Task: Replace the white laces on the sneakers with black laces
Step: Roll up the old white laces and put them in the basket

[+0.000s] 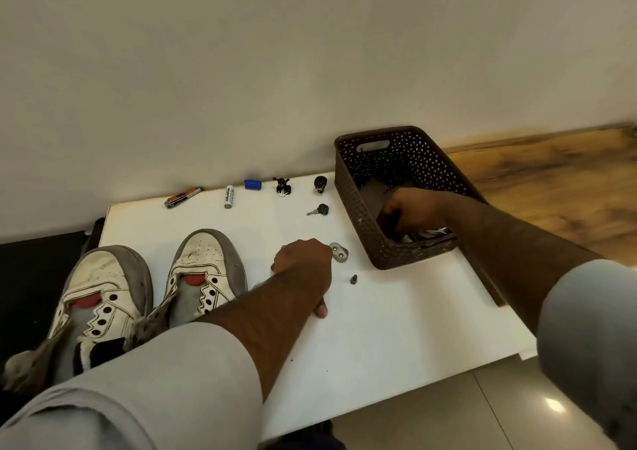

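Under both my forearms lies the white board point(379, 329), the largest thing here, set against a pale wall point(241, 53). Left of my left hand point(303, 263) stand the two sneakers point(144, 294), toes toward the wall, side by side and nearly touching; their eyelets are bare, with no lace of either colour threaded through them. My left hand rests knuckles-up on the board just right of the nearer sneaker, fingers curled under and thumb tip on the surface; I cannot tell whether it holds anything.

Around my right hand point(413, 213) is the dark brown woven basket point(358, 229), sitting on the board's right edge. That hand reaches down inside it, fingers bent toward the bottom and hidden by the basket wall, so I cannot tell whether they have closed on something. Beyond the hand, at the basket's far end, lies a dark tangle that may be the black laces point(379, 170); near the wrist, something pale shows at the basket's near end.

Just beside my left knuckles lies a grey metal bracket point(339, 252), and a small dark bolt point(353, 279) sits nearer me. Farther off toward the wall are a key point(319, 210), a dark knob point(320, 184), a small figurine point(283, 186), a blue cylinder point(252, 184), a white battery point(229, 196) and a nail clipper point(182, 197).
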Demonstrator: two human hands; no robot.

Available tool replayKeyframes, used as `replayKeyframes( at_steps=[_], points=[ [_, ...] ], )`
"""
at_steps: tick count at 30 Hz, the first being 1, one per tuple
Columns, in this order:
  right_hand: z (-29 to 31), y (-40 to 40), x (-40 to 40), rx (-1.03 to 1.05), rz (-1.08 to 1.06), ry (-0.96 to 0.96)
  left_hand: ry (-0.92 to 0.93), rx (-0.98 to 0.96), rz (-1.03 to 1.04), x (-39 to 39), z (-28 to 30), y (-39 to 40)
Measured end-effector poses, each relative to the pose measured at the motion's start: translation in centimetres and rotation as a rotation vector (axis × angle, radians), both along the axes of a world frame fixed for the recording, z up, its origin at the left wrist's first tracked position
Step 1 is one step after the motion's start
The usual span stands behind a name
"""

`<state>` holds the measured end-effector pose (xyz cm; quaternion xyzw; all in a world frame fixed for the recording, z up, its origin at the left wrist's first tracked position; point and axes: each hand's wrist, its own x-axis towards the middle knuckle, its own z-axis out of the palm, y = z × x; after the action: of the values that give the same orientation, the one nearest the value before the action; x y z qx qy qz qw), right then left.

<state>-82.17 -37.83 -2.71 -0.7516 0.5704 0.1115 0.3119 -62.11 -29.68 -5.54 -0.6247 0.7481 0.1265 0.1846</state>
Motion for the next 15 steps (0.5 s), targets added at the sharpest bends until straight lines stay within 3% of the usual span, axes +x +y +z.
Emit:
replayKeyframes(
  at_steps=[6, 11, 15],
  points=[
    [2.2, -0.9, -1.6, -0.181, -0.148, -0.12, 0.087, 0.004, 0.046, 0.6, 1.0, -1.0],
    [2.6, -3.1, -2.0, -0.472, -0.276, -0.024, 0.077, 0.011, 0.016, 0.2, 0.5, -1.7],
    [1.3, -4.7, -1.0, -0.476, -0.254, 0.073, 0.052, -0.029, 0.005, -0.1, -0.1, -2.4]
  ],
)
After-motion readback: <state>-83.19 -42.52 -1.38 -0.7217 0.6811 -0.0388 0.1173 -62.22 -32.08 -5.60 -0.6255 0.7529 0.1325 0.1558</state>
